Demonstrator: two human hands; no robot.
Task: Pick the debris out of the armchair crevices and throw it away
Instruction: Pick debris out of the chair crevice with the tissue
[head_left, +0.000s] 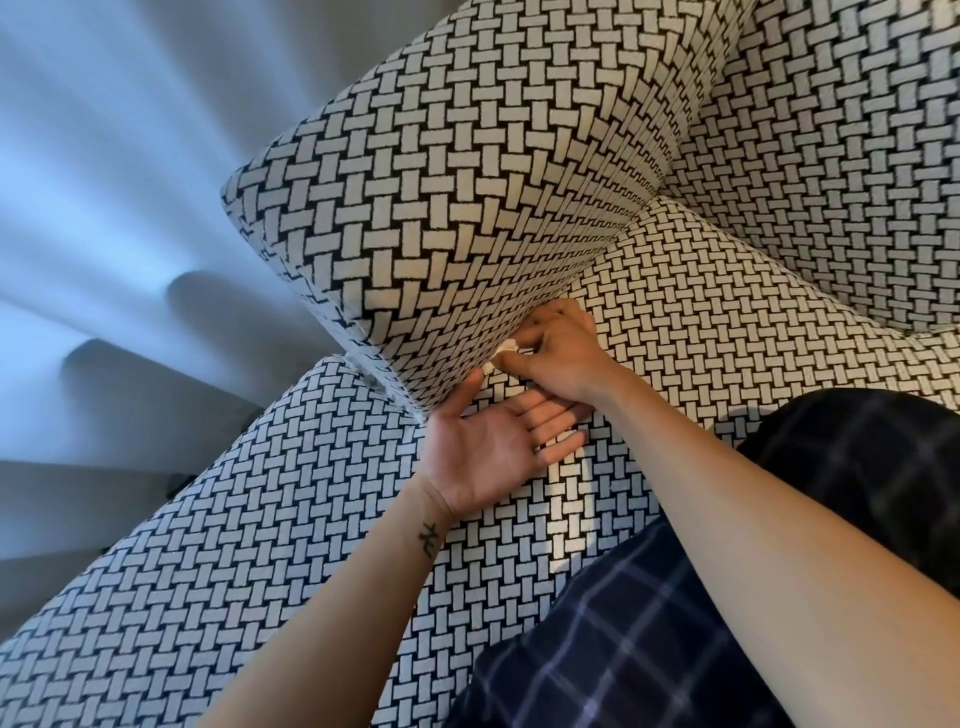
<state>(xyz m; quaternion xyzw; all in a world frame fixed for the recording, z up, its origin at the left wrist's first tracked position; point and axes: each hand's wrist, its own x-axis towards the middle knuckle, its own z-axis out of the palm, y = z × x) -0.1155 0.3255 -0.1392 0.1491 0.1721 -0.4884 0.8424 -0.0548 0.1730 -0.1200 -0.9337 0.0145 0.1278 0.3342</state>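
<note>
The armchair (467, 171) is covered in black-and-white basket-weave fabric. Its armrest rises at centre and the seat cushion (260, 545) spreads below. At the crevice between armrest and seat, my right hand (558, 353) pinches a small white scrap of debris (503, 352). My left hand (498, 447) lies palm up on the seat just below it, fingers straight, with its thumb against the armrest's side. Nothing lies in the left palm.
The chair's backrest (841, 156) curves up at the right. Pale curtain folds (104, 208) hang to the left of the armrest. My knee in dark plaid trousers (649, 639) rests on the seat at the lower right.
</note>
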